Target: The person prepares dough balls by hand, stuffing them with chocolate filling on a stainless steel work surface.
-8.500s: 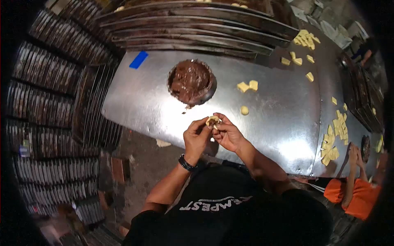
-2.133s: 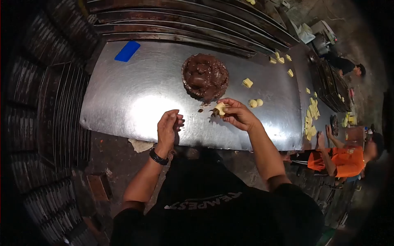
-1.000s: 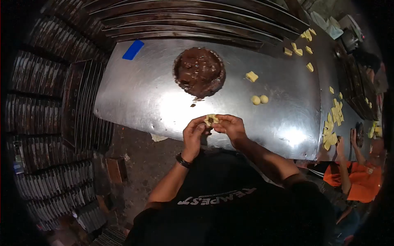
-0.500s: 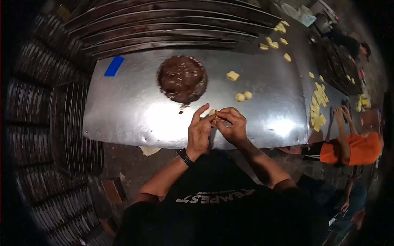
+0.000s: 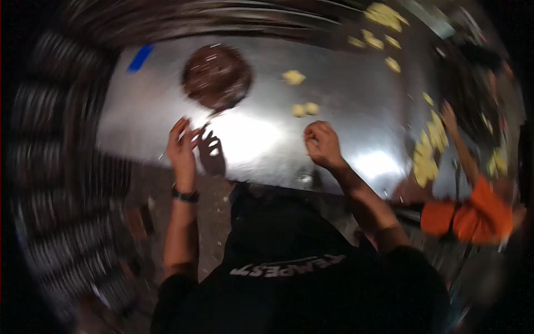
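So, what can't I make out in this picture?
All in the head view:
Whether the right hand holds anything small: its curled shape and the blur hide this.
Fine detail on the left hand: blurred.
What lies beneath the brown mixture: covered by it.
The full tray stack: blurred, cut off by the top edge.

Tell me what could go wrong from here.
The right hand is close to the two yellow balls; a careless brush might set them rolling. They also sit side by side and could stick together if they are tacky.

The left hand is near the brown mix, with smears at its near edge, so fingers could pick some up and mark the next ball.
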